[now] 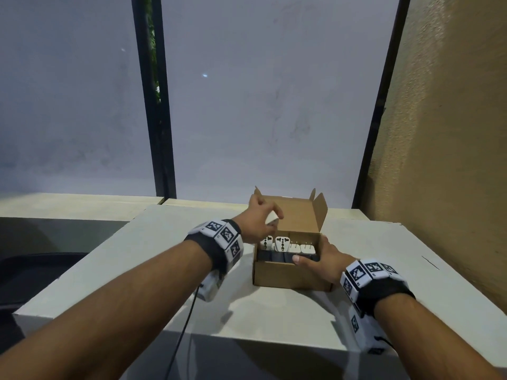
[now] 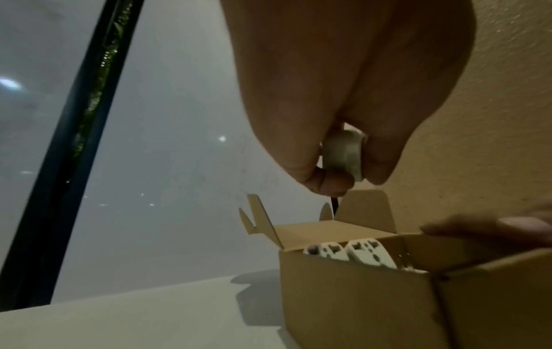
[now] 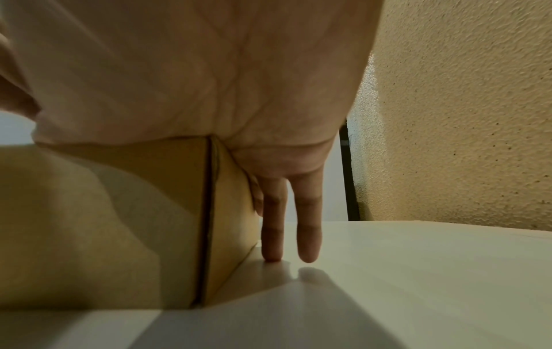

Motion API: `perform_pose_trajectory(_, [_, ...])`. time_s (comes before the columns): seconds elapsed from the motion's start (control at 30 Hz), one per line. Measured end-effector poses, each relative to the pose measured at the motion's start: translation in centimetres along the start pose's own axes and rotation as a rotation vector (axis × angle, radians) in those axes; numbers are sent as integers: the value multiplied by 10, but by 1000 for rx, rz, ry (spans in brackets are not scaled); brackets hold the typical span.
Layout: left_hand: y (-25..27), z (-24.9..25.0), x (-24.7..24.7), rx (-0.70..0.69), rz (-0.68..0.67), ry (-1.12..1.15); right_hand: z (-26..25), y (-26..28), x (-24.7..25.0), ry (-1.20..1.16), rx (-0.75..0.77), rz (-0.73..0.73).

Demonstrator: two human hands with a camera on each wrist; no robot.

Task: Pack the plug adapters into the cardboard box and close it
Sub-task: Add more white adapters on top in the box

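Note:
An open cardboard box point(image 1: 288, 274) stands on the white table, its lid point(image 1: 299, 215) upright at the back. Inside, white plug adapters point(image 1: 282, 244) stand in a back row, with dark items point(image 1: 274, 256) in front of them. My left hand point(image 1: 267, 222) hovers over the box's back left corner and pinches one white adapter point(image 2: 343, 153) in its fingertips. My right hand point(image 1: 312, 260) clasps the box's near right corner. Its thumb lies on the front rim, and its fingers point(image 3: 273, 231) run straight down the right wall point(image 3: 233, 212) to the tabletop.
The table point(image 1: 164, 270) ends near my body, and a cable point(image 1: 186, 319) hangs from my left wrist over that edge. A textured tan wall point(image 1: 452, 133) rises close on the right. Frosted panes in dark frames point(image 1: 153, 105) stand behind. A dark seat point(image 1: 33, 270) sits lower left.

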State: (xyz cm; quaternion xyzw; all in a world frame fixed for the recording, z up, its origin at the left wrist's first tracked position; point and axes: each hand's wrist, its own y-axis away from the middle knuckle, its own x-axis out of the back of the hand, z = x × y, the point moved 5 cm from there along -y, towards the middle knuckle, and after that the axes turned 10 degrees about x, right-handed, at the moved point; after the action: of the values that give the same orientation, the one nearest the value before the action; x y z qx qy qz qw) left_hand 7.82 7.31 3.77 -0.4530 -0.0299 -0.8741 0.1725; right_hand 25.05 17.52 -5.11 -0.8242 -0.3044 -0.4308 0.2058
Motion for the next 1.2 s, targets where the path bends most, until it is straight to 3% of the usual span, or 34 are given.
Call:
perform_pose_trajectory(0.2, [-14,17,-20,-15,46,4,4,-2,-3,-8,-23,-8])
perform_pose_trajectory(0.37, [-26,32,-38,-44,22,-189,3,-3,-3,-10,-41,-6])
perform_pose_trajectory(0.53, [-31,43,-50,-90,80,-376,3,-3,-3,-1,-53,-7])
perform_pose_trajectory(0.83, [-33,33,-65,25,51,-596,6,-5,-3,35,-65,-16])
perform_pose_trajectory(1.03, [-34,28,-65,45,28,-617,6,-6,-3,56,-54,-20])
perform_pose_trajectory(1.2, [-25,26,-48,-101,124,-526,4,-6,4,4,14,-96])
